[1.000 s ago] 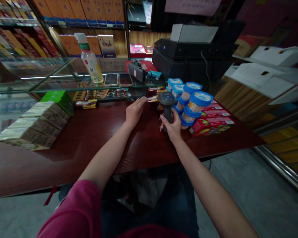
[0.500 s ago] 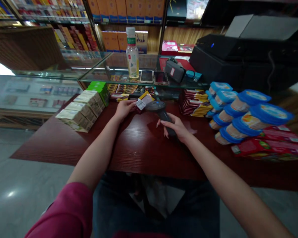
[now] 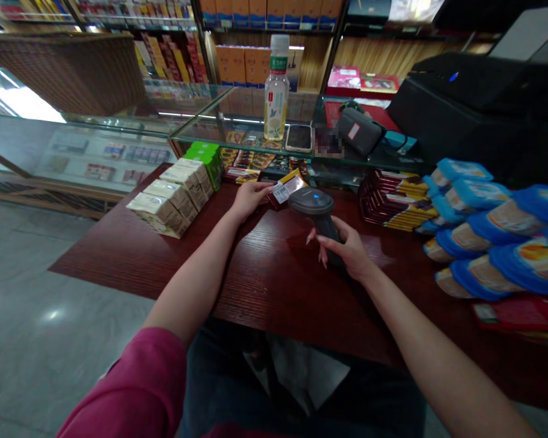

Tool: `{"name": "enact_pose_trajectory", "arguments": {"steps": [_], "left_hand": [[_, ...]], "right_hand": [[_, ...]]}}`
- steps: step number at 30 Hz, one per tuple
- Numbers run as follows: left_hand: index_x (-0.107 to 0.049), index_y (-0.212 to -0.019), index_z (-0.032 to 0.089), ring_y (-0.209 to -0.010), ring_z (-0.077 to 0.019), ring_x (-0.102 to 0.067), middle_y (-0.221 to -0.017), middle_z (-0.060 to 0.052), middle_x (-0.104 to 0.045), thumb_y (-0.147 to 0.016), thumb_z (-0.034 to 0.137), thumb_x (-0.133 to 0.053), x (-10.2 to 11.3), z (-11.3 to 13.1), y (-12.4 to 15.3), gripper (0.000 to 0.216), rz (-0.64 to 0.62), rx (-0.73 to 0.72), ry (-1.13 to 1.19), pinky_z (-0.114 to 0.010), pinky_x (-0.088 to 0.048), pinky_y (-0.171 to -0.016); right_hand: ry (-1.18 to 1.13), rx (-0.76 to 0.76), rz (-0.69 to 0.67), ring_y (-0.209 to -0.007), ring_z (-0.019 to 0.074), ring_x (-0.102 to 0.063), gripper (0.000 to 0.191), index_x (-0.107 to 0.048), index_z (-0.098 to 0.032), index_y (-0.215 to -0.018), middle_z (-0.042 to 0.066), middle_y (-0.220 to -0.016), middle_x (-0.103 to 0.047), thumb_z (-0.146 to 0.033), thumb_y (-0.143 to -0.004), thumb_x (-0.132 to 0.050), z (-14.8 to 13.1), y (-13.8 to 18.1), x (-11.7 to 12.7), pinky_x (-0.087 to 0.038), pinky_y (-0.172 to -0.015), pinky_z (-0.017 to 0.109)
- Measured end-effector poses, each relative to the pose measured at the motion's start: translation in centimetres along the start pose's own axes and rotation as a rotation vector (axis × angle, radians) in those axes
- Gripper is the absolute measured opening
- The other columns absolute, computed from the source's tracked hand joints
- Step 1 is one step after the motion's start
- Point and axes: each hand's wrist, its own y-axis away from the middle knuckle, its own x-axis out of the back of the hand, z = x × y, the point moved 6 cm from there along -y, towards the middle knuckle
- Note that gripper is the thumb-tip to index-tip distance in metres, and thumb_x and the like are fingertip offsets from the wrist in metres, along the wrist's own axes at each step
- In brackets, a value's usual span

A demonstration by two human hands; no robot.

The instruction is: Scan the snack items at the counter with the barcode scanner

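**Two hands, one snack packet and a scanner**

The left hand (image 3: 250,201) grips a snack packet (image 3: 287,187) by its left end with the fingertips. The packet is yellow and dark red, and its white label faces up. It is close to the far edge of the worktop (image 3: 256,267), around the middle; I cannot tell if it touches the wood.

The right hand (image 3: 351,248) is wrapped around the handle of a black scanner (image 3: 311,202). A little blue light glows on its top. The scanner's head is just beside the packet, in front of its right end.

A pile of packets (image 3: 395,199) sits by the far edge, right of the scanner. Tubs with blue lids (image 3: 506,228) stand toward the right side, with red boxes (image 3: 516,313) by them. Pale boxes (image 3: 178,193) line the left edge, and green boxes (image 3: 206,159) fill the far left corner. Past the far edge, a bottle (image 3: 276,103) stands on a glass case (image 3: 244,129) beside a phone (image 3: 298,138).
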Motion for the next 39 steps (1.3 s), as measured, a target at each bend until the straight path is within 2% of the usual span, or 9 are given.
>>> {"name": "enact_pose_trajectory", "arguments": {"steps": [4,7,12,16,23,28,33,36,39], "left_hand": [[-0.079,-0.121,0.013,-0.101,-0.0251,-0.079,-0.114,-0.012,-0.082,-0.092,0.020,-0.075,0.0,-0.1,0.0,0.030,0.018,0.004,-0.041,-0.042,-0.063,-0.099],[-0.080,-0.119,0.013,-0.101,-0.0254,-0.079,-0.114,-0.012,-0.082,-0.093,0.024,-0.075,0.0,1.0,0.4,0.028,0.008,-0.053,-0.114,-0.042,-0.062,-0.099],[-0.079,-0.121,0.020,-0.121,-0.0232,-0.072,-0.124,-0.007,-0.080,-0.099,0.019,-0.063,2.2,5.3,2.2,0.027,0.193,-0.444,-0.614,-0.034,-0.051,-0.111],[-0.076,-0.125,0.023,-0.124,-0.0205,-0.071,-0.129,-0.006,-0.078,-0.104,0.017,-0.054,4.5,6.2,3.2,0.031,0.308,-0.575,-0.835,-0.032,-0.051,-0.111],[-0.078,-0.123,0.020,-0.123,-0.0248,-0.073,-0.131,-0.010,-0.078,-0.100,0.008,-0.055,6.9,3.9,2.3,0.035,0.357,-0.487,-0.943,-0.036,-0.055,-0.109],[-0.075,-0.129,0.024,-0.138,-0.0246,-0.065,-0.146,-0.009,-0.069,-0.097,0.000,-0.047,7.2,3.0,1.8,0.049,0.353,-0.338,-1.056,-0.039,-0.051,-0.116],[-0.060,-0.148,0.008,-0.152,-0.0280,-0.050,-0.159,-0.020,-0.055,-0.096,0.001,-0.045,4.9,4.0,2.5,0.054,0.376,-0.346,-1.236,-0.041,-0.040,-0.127],[-0.063,-0.145,0.010,-0.145,-0.0323,-0.056,-0.151,-0.021,-0.062,-0.101,0.012,-0.046,2.8,4.7,3.5,0.047,0.361,-0.368,-1.307,-0.047,-0.042,-0.124],[-0.061,-0.148,0.011,-0.144,-0.0381,-0.055,-0.150,-0.023,-0.062,-0.103,0.022,-0.050,1.7,4.2,3.8,0.048,0.350,-0.275,-1.362,-0.053,-0.043,-0.121]], "right_hand": [[-0.010,0.006,-0.007,-0.042,0.0100,-0.058,0.046,-0.066,-0.020,-0.112,0.003,-0.091,-0.077,-0.044,-0.080,-0.089,-0.1,0.1,-0.1,-0.054,-0.038,0.026],[-0.002,0.017,0.005,-0.042,0.0100,-0.058,0.043,-0.066,-0.020,-0.107,0.003,-0.090,-0.077,-0.044,-0.080,-0.089,0.0,0.1,0.0,-0.054,-0.038,0.026],[-0.006,0.024,0.051,-0.040,0.0100,-0.057,0.044,-0.066,-0.021,-0.108,0.004,-0.091,-0.077,-0.045,-0.080,-0.089,0.5,0.0,0.4,-0.051,-0.035,0.026],[0.000,0.017,0.052,-0.042,0.0095,-0.058,0.042,-0.066,-0.020,-0.108,0.004,-0.094,-0.077,-0.045,-0.082,-0.088,0.4,0.2,0.3,-0.053,-0.038,0.026],[0.012,0.003,0.042,-0.044,0.0097,-0.059,0.040,-0.064,-0.020,-0.108,0.004,-0.095,-0.076,-0.045,-0.085,-0.086,0.2,0.4,0.4,-0.053,-0.040,0.026],[0.040,-0.001,0.097,-0.043,0.0098,-0.057,0.042,-0.062,-0.022,-0.107,0.003,-0.093,-0.075,-0.047,-0.084,-0.087,0.5,-0.2,0.7,-0.052,-0.040,0.027],[0.057,0.041,0.133,-0.044,0.0096,-0.054,0.044,-0.062,-0.024,-0.109,0.002,-0.090,-0.071,-0.048,-0.083,-0.087,0.2,-1.0,0.2,-0.050,-0.041,0.028],[0.048,0.009,0.103,-0.044,0.0105,-0.055,0.048,-0.063,-0.022,-0.112,0.003,-0.088,-0.071,-0.048,-0.080,-0.089,0.6,-1.5,-0.3,-0.049,-0.042,0.029],[0.054,-0.023,0.091,-0.045,0.0116,-0.055,0.053,-0.064,-0.022,-0.115,0.003,-0.086,-0.072,-0.049,-0.077,-0.090,1.1,-1.8,-0.4,-0.050,-0.043,0.031]]}}
